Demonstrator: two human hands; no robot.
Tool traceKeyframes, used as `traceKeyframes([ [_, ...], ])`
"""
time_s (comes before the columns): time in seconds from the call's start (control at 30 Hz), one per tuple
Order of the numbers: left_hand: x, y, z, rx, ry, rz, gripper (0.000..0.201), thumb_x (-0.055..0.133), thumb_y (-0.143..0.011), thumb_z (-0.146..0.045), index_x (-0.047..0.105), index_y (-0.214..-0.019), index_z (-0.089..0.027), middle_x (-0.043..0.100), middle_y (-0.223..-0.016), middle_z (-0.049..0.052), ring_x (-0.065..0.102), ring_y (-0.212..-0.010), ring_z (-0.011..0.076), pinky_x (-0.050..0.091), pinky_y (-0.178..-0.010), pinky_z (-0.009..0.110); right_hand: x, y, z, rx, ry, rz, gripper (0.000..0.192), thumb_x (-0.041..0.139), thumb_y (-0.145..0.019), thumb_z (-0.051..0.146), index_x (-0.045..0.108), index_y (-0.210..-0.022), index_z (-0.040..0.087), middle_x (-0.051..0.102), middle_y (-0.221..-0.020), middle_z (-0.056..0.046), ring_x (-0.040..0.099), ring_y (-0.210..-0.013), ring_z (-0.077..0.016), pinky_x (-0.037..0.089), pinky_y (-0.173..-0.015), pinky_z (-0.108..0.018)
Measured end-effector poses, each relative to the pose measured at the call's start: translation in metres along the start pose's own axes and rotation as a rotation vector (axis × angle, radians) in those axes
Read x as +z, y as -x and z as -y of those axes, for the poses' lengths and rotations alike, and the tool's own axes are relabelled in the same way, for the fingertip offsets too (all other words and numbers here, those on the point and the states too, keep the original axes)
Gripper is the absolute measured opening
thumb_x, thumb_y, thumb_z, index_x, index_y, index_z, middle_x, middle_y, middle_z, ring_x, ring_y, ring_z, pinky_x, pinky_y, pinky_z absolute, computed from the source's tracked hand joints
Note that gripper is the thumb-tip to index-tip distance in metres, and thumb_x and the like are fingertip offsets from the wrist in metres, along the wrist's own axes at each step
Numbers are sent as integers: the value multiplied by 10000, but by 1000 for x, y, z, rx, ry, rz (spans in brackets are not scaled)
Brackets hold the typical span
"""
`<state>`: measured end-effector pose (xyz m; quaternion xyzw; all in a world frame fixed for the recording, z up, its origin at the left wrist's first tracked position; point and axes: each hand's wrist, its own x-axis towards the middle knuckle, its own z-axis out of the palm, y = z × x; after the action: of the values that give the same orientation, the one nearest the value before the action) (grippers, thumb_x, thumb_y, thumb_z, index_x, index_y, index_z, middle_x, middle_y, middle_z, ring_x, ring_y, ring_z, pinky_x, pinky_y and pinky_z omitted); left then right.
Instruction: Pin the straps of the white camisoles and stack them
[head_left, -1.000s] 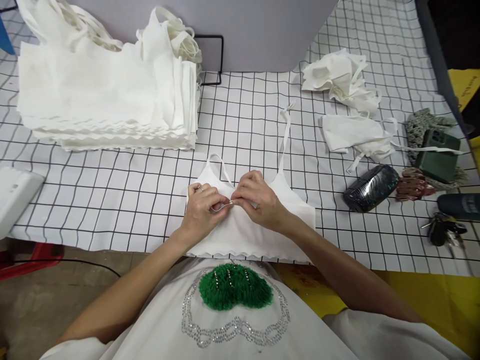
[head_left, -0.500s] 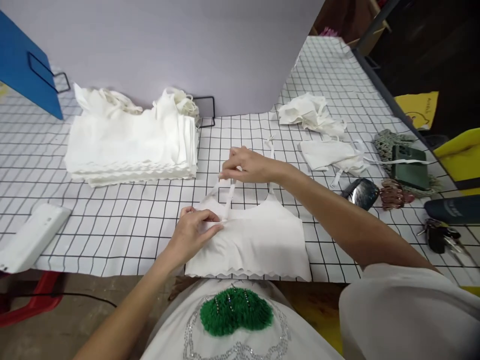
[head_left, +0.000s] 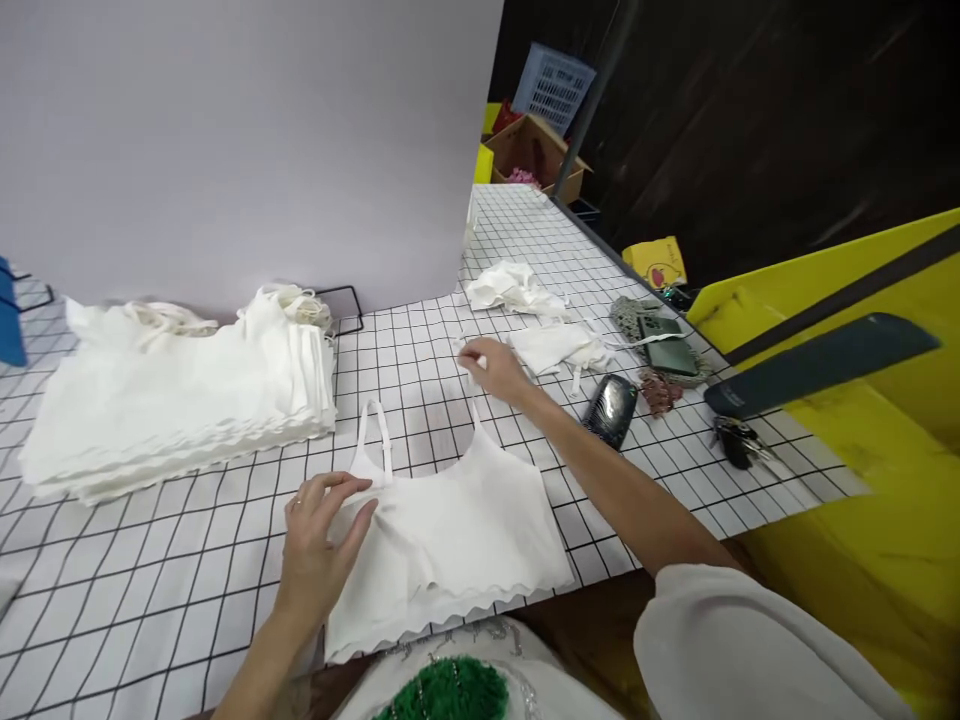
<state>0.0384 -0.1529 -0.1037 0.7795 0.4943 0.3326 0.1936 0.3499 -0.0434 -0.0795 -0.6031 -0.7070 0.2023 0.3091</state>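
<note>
1. White top (head_left: 457, 530) lies flat on the checked cloth (head_left: 397, 350), under the left fingertips and on the near side of the right hand.
2. Left hand (head_left: 319, 525): thumb and forefinger parted, at the top's edge beside the base of the left strap (head_left: 386, 445).
3. Right hand (head_left: 491, 368): curled over the upper end of the right strap (head_left: 476, 413); cannot tell whether it pinches it.
4. Handling, judged: light, soft, limp; creases by the left thumb suggest easy puckering. Thin straps likely twist.
5. Best hold: fingertip pinch at a strap's base, flat fingers steadying the body.
6. Against half a second ago: right hand has left the left strap for the right one; left strap now rests looped beyond the left fingertips. Left hand stays near that strap's base.
</note>
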Motion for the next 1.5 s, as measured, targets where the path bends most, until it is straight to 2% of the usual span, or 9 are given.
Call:
traceKeyframes([
  [0.2,36,-64,-42,-201,460,310,248,623,-880,-403,728,-1026,-232,698,-1090,85,652,-993,248,536,-869,397,-1,11,-15,190,319,37,291,688,-855,308,562,-637,162,667,-873,-121,497,-1112,-352,199,-1061,-746],
  [0.33,67,-105,-50,-352,599,395,315,591,-852,-335,712,-1092,-171,706,-1185,132,670,-1029,260,545,-897,413,13,18,-8,135,252,0,169,566,-870,115,589,-708,158,679,-814,-96,546,-1032,-296,351,-1022,-637],
  [0.5,78,-152,-54,127,416,348,565,541,-804,-216,569,-1368,-234,531,-1480,102,461,-1366,278,377,-1128,479,-5,38,-4,-58,87,33,98,577,-878,118,625,-825,185,698,-844,-38,589,-901,-191,494,-851,-355],
  [0.67,70,-175,-63,247,186,718,241,607,-794,-285,731,-978,-191,706,-861,40,637,-877,217,444,-1007,434,-15,57,-7,-448,10,-101,158,537,-882,53,625,-882,183,668,-829,-48,526,-895,-211,476,-839,-378],
  [0.8,43,-153,-68,61,269,662,304,614,-861,-446,718,-776,-173,621,-674,21,563,-655,155,468,-657,277,-15,69,-14,-512,103,-195,251,484,-898,25,659,-1004,170,623,-876,-74,502,-930,-228,474,-852,-409],
  [0.97,5,-100,-87,-299,563,841,387,660,-861,-532,736,-845,-153,575,-594,2,543,-539,117,468,-531,232,-9,81,-19,-438,70,-218,270,479,-909,42,715,-923,173,560,-857,-76,526,-872,-212,501,-766,-368],
  [1.17,15,-32,-96,-607,896,823,374,680,-865,-482,708,-1030,-148,733,-908,93,639,-631,135,587,-619,291,-25,109,-11,-236,-26,-62,298,611,-878,132,688,-1162,179,642,-853,-60,592,-881,-225,518,-853,-424],
  [1.37,31,6,-94,-148,446,504,314,486,-956,-326,724,-1077,-159,685,-858,94,606,-607,149,556,-539,291,-35,161,28,370,-541,216,360,616,-908,486,702,-815,149,655,-715,-51,624,-627,-154,528,-562,-287],
  [1.5,27,7,-106,83,367,555,278,486,-957,-272,716,-1080,-174,692,-883,92,645,-706,175,570,-648,320,-10,175,53,648,-903,441,473,700,-794,611,676,-769,139,573,-605,4,557,-478,-108,481,-431,-239],
])
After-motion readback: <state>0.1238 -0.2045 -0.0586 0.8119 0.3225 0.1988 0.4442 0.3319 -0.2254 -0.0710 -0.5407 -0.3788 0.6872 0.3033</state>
